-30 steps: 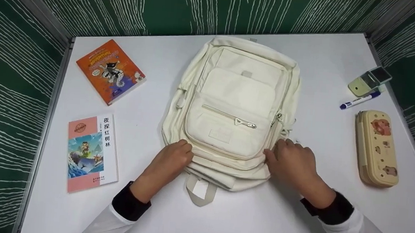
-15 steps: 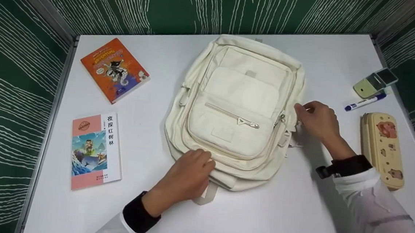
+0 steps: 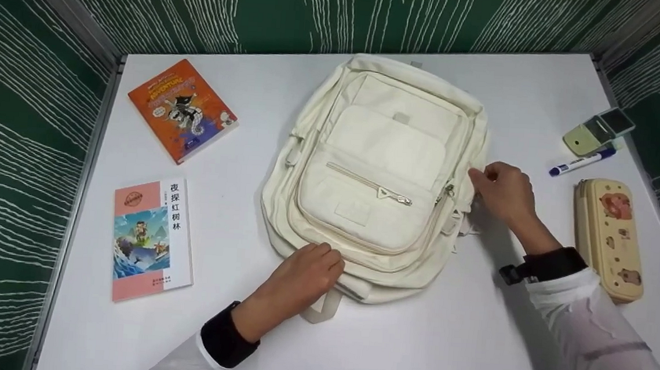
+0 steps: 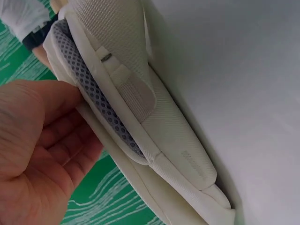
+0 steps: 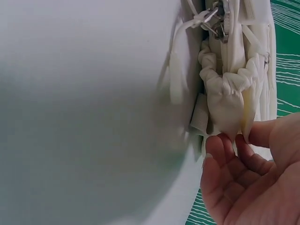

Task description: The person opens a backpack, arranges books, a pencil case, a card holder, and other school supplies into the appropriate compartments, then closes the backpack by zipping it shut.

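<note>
A cream backpack [image 3: 388,145] lies front up, its front zip pocket facing the camera. At the bottom edge, my left hand [image 3: 307,273] holds the fabric, partly covering a grey strap loop [image 3: 324,311]. The left wrist view shows thumb and fingers pinching the bag's edge beside a grey mesh padding [image 4: 96,89]. My right hand [image 3: 506,196] is at the bag's right side. Seen from the right wrist, its thumb and fingertips pinch the fabric of a gathered side pocket [image 5: 225,103], below a metal zip pull [image 5: 219,21].
On the left of the white table [image 3: 226,340] lie an orange book [image 3: 183,111] and a pink-and-white book [image 3: 152,239]. Far right are a small green device [image 3: 598,132], a blue-capped marker [image 3: 581,162] and a yellow pencil case [image 3: 613,239], partly behind the right sleeve.
My right hand has moved from the backpack's lower right corner up to its right side. My left hand has shifted rightward along the bottom edge. The backpack stays in place.
</note>
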Motion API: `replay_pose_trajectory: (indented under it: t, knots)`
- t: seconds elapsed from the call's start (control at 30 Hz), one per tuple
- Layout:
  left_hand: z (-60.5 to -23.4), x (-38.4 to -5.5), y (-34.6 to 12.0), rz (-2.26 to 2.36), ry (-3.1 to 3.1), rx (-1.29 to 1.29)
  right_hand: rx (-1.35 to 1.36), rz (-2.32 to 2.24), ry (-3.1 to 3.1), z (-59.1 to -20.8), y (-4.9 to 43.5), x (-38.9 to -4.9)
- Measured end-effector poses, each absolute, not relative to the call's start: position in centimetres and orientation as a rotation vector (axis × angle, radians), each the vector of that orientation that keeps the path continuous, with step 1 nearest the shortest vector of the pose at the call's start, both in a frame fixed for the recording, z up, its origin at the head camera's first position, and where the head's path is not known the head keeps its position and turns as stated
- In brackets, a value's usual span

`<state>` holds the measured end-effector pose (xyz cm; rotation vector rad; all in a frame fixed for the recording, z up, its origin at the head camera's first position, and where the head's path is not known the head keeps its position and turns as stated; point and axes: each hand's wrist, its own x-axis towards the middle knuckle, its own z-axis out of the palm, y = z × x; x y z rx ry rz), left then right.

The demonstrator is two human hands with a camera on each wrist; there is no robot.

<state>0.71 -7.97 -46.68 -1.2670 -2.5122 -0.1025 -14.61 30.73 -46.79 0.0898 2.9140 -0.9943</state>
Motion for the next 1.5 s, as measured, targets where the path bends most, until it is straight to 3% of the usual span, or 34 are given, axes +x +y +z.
replay_pose_trajectory:
  t: [0.5,0.9,1.5]
  knots:
    - [-46.2,-0.8,-11.2,-0.233,-2.609,-1.16,0.033,-0.938,3.011,-46.9,30.5,-9.9]
    - [-44.8,-3.1,-13.1,-0.233,-2.732,-1.09,0.141,-1.239,2.611,-46.2,30.6,-7.3]
    - [-43.8,-7.0,-13.9,-0.076,-2.923,-0.994,-0.134,-0.984,2.942,-46.6,28.0,-3.4]
